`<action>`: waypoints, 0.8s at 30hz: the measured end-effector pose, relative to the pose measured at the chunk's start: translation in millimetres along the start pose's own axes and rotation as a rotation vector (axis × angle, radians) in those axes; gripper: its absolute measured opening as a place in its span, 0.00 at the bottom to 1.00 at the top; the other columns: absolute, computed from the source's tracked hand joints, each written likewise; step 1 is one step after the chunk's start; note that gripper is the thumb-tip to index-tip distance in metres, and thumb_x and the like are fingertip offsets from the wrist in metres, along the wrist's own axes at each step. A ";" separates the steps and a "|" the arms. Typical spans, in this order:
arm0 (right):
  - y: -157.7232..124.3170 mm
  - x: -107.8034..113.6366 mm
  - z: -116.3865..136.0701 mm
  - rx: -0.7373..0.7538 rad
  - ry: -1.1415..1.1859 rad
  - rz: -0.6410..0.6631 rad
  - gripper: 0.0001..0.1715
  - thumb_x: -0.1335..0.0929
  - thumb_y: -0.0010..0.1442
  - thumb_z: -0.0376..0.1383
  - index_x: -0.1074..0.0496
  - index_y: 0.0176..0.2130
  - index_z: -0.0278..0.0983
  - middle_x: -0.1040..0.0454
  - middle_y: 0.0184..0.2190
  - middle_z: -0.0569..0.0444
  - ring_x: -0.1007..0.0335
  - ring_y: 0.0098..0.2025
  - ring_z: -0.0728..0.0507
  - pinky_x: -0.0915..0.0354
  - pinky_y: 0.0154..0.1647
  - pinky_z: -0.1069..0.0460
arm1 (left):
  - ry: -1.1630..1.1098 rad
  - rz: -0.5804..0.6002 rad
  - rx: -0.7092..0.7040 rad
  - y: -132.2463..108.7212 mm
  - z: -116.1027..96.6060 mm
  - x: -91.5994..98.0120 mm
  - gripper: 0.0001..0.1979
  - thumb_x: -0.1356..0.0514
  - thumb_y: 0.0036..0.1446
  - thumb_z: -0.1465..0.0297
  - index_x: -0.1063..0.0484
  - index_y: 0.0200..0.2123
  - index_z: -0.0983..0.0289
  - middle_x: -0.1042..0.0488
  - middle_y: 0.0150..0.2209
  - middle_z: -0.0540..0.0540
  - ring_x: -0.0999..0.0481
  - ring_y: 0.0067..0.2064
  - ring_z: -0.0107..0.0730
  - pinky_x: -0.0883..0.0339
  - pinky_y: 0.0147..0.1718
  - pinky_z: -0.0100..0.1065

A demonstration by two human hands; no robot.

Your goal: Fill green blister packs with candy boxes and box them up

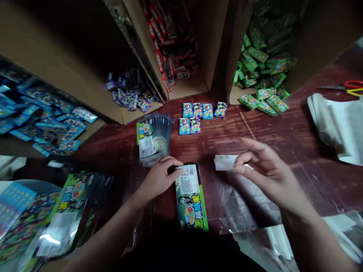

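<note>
My left hand [159, 177] has its thumb and forefinger closed on the top left corner of a flat printed bag [189, 200], green and black with a white label. The bag lies on the table in front of me. To its right, my right hand [263, 172] has thumb and forefinger pinched at the right edge of a small white paper slip [222, 162]; blur hides the exact contact. A fanned stack of similar bags [154, 138] lies beyond my left hand. Several small blue and purple candy boxes [195, 118] stand in two rows ahead.
Cardboard boxes lie open along the back, spilling blue packets [53, 124], purple packets [132, 92], red packets [170, 71] and green packets [263, 83]. More printed bags [65, 215] lie at left. Clear plastic [244, 204], red-and-yellow-handled scissors [348, 87] and white sheets [337, 124] are at right.
</note>
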State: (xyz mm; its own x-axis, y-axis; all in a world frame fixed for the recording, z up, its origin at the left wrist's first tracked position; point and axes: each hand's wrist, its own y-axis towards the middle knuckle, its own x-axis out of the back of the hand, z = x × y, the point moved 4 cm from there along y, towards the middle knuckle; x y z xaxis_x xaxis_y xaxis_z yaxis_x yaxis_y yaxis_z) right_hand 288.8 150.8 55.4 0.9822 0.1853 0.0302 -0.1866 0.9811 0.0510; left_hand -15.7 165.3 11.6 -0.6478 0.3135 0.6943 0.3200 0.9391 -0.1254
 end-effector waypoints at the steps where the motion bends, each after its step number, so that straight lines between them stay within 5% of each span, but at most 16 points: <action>1: 4.6 -16.4 2.5 0.002 -0.002 0.059 0.34 0.28 0.63 0.33 0.38 0.64 0.47 0.24 0.37 0.57 0.27 0.39 0.48 0.29 0.45 0.51 | -0.080 -0.003 -0.011 -3.1 -3.0 -0.4 0.07 0.38 0.62 0.66 0.22 0.42 0.60 0.22 0.48 0.55 0.24 0.51 0.40 0.33 0.54 0.43; 7: 25.3 -76.6 -8.8 -0.042 -0.004 0.268 0.36 0.29 0.63 0.35 0.43 0.65 0.42 0.25 0.37 0.58 0.29 0.39 0.48 0.33 0.48 0.49 | -0.421 0.096 0.050 -10.7 -28.6 -11.9 0.10 0.39 0.63 0.66 0.22 0.46 0.59 0.18 0.45 0.53 0.19 0.45 0.34 0.28 0.47 0.37; 13: 17.7 -88.2 -17.5 -0.033 -0.209 0.264 0.44 0.29 0.62 0.34 0.50 0.69 0.41 0.25 0.37 0.56 0.28 0.41 0.45 0.33 0.50 0.45 | -0.459 0.101 0.041 -17.1 -31.9 -13.6 0.11 0.38 0.61 0.67 0.20 0.46 0.61 0.17 0.44 0.55 0.18 0.43 0.37 0.26 0.45 0.37; 20: -8.8 -102.2 -2.3 0.369 -0.835 0.183 0.48 0.33 0.67 0.33 0.61 0.74 0.53 0.21 0.43 0.54 0.31 0.48 0.37 0.44 0.60 0.33 | -0.646 0.074 -0.004 -27.1 -30.8 -14.4 0.10 0.36 0.59 0.71 0.23 0.45 0.63 0.18 0.45 0.58 0.19 0.46 0.38 0.25 0.48 0.41; 24: -14.3 -114.9 -10.5 0.341 -0.891 0.243 0.50 0.36 0.70 0.33 0.71 0.74 0.52 0.19 0.45 0.54 0.30 0.49 0.36 0.46 0.60 0.30 | -0.751 0.113 0.011 -32.2 -26.0 -24.0 0.13 0.34 0.55 0.72 0.25 0.45 0.65 0.20 0.45 0.60 0.20 0.47 0.37 0.26 0.49 0.41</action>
State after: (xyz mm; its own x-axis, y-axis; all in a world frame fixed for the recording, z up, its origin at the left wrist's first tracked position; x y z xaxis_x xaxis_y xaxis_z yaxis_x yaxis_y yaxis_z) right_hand 178.8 116.1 40.8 0.5680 0.1330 0.8122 -0.5148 0.8274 0.2245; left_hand 7.5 123.9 17.4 -0.9094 0.4159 0.0087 0.4080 0.8957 -0.1766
